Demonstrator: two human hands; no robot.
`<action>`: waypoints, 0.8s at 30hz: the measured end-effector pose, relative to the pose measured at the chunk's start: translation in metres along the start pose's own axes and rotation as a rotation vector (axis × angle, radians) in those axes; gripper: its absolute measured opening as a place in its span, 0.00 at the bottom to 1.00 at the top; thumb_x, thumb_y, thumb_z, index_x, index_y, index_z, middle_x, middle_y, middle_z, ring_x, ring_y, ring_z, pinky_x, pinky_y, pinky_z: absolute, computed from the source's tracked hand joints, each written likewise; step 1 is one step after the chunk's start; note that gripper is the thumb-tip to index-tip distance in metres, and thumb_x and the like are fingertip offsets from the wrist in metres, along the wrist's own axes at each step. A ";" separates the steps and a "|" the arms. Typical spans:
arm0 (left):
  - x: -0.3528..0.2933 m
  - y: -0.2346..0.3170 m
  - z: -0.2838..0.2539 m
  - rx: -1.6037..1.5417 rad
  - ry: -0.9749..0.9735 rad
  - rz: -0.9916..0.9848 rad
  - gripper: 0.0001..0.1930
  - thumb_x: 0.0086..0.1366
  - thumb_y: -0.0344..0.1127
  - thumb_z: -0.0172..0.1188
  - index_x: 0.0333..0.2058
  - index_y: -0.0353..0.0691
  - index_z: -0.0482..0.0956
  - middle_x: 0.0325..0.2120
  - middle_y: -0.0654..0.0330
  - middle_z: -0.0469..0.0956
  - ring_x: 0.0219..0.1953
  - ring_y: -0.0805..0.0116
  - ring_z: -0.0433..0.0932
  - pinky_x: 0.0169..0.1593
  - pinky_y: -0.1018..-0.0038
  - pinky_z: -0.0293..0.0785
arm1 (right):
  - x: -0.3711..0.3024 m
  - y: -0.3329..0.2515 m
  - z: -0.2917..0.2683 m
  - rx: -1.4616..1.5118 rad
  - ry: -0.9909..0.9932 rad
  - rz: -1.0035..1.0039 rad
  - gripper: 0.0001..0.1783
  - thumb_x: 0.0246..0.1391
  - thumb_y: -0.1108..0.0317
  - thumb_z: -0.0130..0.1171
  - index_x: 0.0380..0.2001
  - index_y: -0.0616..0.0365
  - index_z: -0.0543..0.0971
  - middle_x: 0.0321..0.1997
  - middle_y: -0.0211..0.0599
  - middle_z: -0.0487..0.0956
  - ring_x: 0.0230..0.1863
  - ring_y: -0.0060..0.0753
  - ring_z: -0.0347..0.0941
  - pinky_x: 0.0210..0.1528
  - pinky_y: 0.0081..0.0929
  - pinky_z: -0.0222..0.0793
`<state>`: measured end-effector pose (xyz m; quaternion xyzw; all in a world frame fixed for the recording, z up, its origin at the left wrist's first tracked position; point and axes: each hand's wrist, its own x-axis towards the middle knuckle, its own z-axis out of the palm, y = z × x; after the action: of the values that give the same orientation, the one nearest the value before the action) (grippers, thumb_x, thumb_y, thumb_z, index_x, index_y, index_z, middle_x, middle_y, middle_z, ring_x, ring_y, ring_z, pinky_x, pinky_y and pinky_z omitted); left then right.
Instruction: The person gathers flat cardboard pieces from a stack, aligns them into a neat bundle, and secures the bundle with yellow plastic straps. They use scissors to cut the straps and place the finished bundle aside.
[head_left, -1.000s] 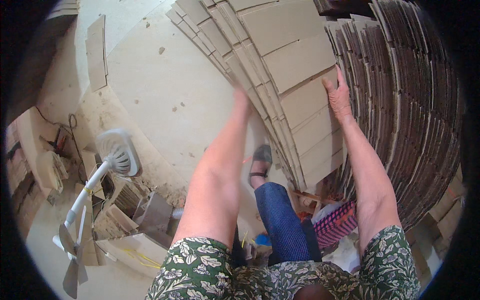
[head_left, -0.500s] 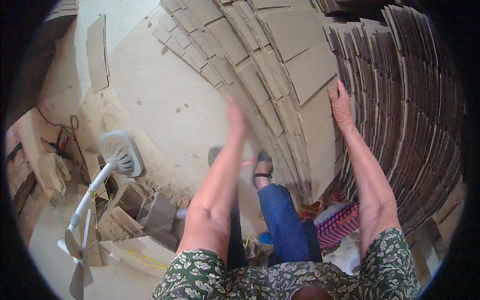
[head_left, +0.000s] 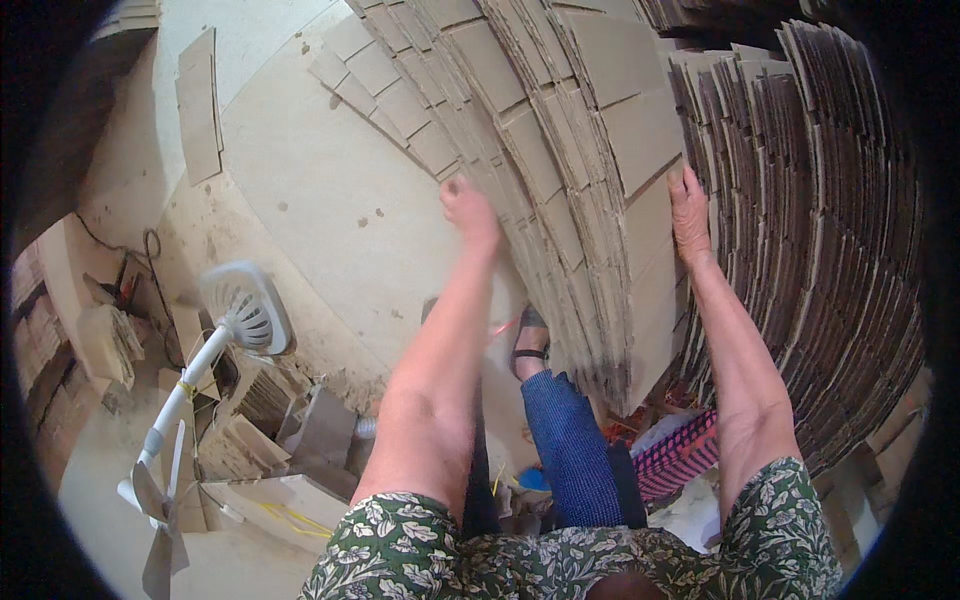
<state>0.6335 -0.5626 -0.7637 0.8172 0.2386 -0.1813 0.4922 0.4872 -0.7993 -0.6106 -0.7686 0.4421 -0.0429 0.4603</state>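
A tall stack of flat brown cardboard sheets (head_left: 560,130) leans in front of me, its layers fanned out in steps toward the left. My right hand (head_left: 690,215) grips the stack's right edge, with fingers pointing up along it. At the left edge, my left hand (head_left: 468,212) is closed, its fingers curled next to the lowest stepped sheets; slight blur hides what lies in them. Below the stack are my foot in a dark sandal (head_left: 530,340) and my blue trouser leg (head_left: 575,440).
More upright cardboard stacks (head_left: 830,230) stand close on the right. To the left are a white fan (head_left: 245,305) on a pole, a loose cardboard strip (head_left: 198,110) on the floor and cardboard scraps (head_left: 255,420). Pink-and-black patterned cloth (head_left: 680,455) lies near my right leg.
My left hand has moved slightly up along the stack's left edge and its fingers have curled. The stack has shifted slightly right; my right hand stays at its right edge.
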 end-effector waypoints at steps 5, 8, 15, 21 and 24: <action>0.003 -0.002 -0.006 0.220 0.292 0.234 0.22 0.67 0.45 0.49 0.47 0.28 0.69 0.42 0.42 0.73 0.43 0.47 0.71 0.49 0.61 0.65 | -0.001 0.002 0.007 0.050 0.017 -0.014 0.46 0.52 0.34 0.51 0.59 0.66 0.64 0.57 0.46 0.71 0.58 0.34 0.65 0.60 0.29 0.56; 0.019 0.010 -0.038 0.159 -0.317 0.118 0.25 0.67 0.52 0.49 0.36 0.28 0.74 0.29 0.47 0.76 0.32 0.51 0.72 0.39 0.63 0.67 | 0.002 0.014 0.002 -0.007 0.031 -0.040 0.47 0.52 0.33 0.51 0.59 0.67 0.64 0.57 0.48 0.71 0.58 0.38 0.65 0.60 0.30 0.57; 0.038 0.013 -0.039 -0.391 -0.532 -0.440 0.34 0.66 0.65 0.39 0.43 0.35 0.73 0.36 0.55 0.76 0.37 0.57 0.71 0.42 0.61 0.68 | 0.007 0.024 -0.008 0.035 0.065 0.069 0.45 0.55 0.36 0.48 0.58 0.68 0.64 0.57 0.49 0.71 0.58 0.36 0.65 0.60 0.28 0.56; 0.055 -0.068 -0.017 -0.586 -0.543 -0.607 0.35 0.66 0.63 0.41 0.58 0.39 0.62 0.54 0.54 0.66 0.58 0.54 0.60 0.59 0.53 0.57 | 0.011 0.022 -0.007 0.059 0.000 0.058 0.41 0.56 0.39 0.49 0.58 0.66 0.66 0.55 0.40 0.72 0.53 0.29 0.65 0.58 0.26 0.56; 0.042 -0.057 -0.004 -0.591 -0.582 -0.635 0.34 0.66 0.62 0.42 0.59 0.39 0.61 0.55 0.55 0.66 0.59 0.54 0.60 0.60 0.53 0.58 | 0.004 0.033 -0.009 0.197 -0.022 0.195 0.39 0.57 0.40 0.49 0.58 0.64 0.67 0.53 0.34 0.73 0.51 0.26 0.65 0.57 0.24 0.56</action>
<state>0.6354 -0.5277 -0.8254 0.4466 0.3688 -0.4663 0.6687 0.4645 -0.8145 -0.6311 -0.6736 0.5033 -0.0324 0.5403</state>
